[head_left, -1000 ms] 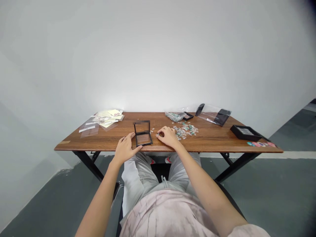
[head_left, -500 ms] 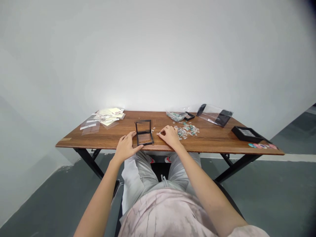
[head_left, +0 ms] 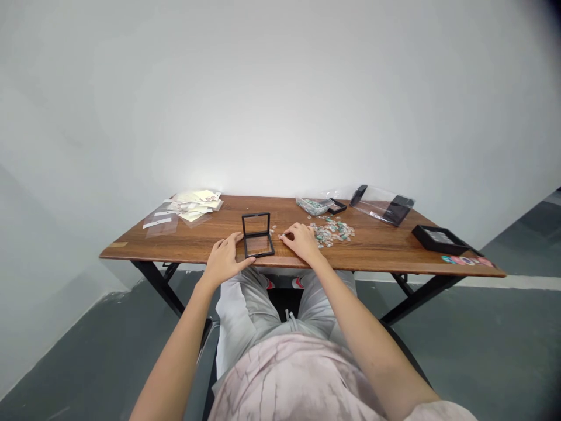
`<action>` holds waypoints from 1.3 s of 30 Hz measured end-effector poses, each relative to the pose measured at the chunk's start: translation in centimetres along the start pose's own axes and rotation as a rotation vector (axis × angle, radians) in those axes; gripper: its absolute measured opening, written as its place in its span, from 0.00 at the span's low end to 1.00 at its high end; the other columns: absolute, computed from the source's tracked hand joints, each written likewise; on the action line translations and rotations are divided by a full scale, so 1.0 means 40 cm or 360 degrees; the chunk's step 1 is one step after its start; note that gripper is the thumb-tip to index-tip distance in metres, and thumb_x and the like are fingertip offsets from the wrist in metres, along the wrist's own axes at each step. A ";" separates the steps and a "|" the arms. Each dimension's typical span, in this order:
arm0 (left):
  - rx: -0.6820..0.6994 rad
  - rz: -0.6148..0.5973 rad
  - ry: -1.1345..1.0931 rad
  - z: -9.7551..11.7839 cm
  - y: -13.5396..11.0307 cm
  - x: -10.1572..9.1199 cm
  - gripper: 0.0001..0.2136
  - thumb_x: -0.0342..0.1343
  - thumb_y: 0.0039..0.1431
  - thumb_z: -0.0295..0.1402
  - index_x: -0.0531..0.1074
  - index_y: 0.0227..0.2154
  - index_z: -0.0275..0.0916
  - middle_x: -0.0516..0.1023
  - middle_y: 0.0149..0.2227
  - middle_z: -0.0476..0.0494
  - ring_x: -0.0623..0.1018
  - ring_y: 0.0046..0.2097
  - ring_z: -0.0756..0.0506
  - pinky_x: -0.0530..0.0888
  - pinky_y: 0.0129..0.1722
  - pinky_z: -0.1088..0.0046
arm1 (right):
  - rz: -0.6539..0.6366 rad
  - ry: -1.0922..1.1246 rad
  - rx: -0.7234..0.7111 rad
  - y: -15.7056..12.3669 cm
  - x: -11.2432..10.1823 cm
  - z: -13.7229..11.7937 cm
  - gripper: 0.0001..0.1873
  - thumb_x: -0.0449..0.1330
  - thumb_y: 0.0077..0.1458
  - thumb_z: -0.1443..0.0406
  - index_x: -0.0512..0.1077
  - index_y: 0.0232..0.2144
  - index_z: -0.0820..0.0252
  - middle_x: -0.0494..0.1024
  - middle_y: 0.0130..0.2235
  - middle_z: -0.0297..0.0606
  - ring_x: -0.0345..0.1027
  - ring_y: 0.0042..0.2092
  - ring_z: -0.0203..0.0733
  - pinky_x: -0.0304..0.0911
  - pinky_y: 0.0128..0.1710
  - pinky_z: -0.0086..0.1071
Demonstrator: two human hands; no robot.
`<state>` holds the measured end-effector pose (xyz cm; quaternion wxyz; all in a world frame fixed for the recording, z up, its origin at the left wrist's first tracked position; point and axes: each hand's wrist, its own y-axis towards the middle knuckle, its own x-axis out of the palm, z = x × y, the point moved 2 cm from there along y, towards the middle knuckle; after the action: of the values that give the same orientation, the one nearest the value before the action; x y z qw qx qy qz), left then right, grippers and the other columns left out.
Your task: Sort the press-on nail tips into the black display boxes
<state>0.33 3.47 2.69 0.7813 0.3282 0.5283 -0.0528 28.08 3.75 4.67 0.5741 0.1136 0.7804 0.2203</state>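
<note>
A small black-framed case (head_left: 258,235) stands open near the front edge of the wooden table (head_left: 377,251), lid upright. My left hand (head_left: 224,261) rests at its left side, fingers curled against the frame's edge. My right hand (head_left: 301,241) lies just right of the case, fingertips pinched on a tiny pale piece on the tabletop. A scatter of small green and white pieces (head_left: 331,230) spreads out right of that hand.
Clear bags and yellowish cards (head_left: 188,206) lie at the back left. A clear bag of pieces (head_left: 312,205), a small black case (head_left: 336,206) and a plastic sleeve with black items (head_left: 385,206) sit at the back. A black tray (head_left: 438,238) and coloured stickers (head_left: 465,260) are at the right.
Both hands have stayed almost still beside the open case; the view has shifted slightly.
</note>
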 end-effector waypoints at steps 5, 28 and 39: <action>-0.0007 -0.0019 -0.0033 -0.003 -0.001 -0.001 0.39 0.50 0.60 0.62 0.55 0.65 0.41 0.66 0.67 0.34 0.70 0.64 0.33 0.62 0.63 0.52 | 0.0040 0.0032 0.0013 0.001 0.000 0.002 0.09 0.62 0.62 0.59 0.80 0.37 0.56 0.80 0.42 0.40 0.70 0.47 0.48 0.55 0.50 0.41; -0.0059 -0.0004 -0.0133 -0.011 0.003 0.008 0.44 0.57 0.52 0.64 0.57 0.65 0.40 0.66 0.66 0.34 0.69 0.66 0.33 0.60 0.66 0.54 | -0.0212 0.0596 -0.0426 0.021 0.014 -0.139 0.11 0.62 0.62 0.60 0.79 0.44 0.56 0.78 0.34 0.36 0.69 0.36 0.41 0.64 0.41 0.34; -0.0067 -0.0035 -0.0136 -0.009 0.004 0.002 0.46 0.56 0.51 0.66 0.56 0.65 0.39 0.66 0.67 0.33 0.69 0.65 0.34 0.60 0.66 0.55 | -0.0291 0.0464 -0.0530 0.055 0.065 -0.190 0.11 0.64 0.62 0.62 0.81 0.44 0.59 0.75 0.31 0.35 0.66 0.34 0.39 0.58 0.40 0.32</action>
<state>0.16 3.82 2.63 0.8092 0.3033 0.4991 -0.0641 19.88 5.16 5.35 0.4837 -0.0869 0.8150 0.3071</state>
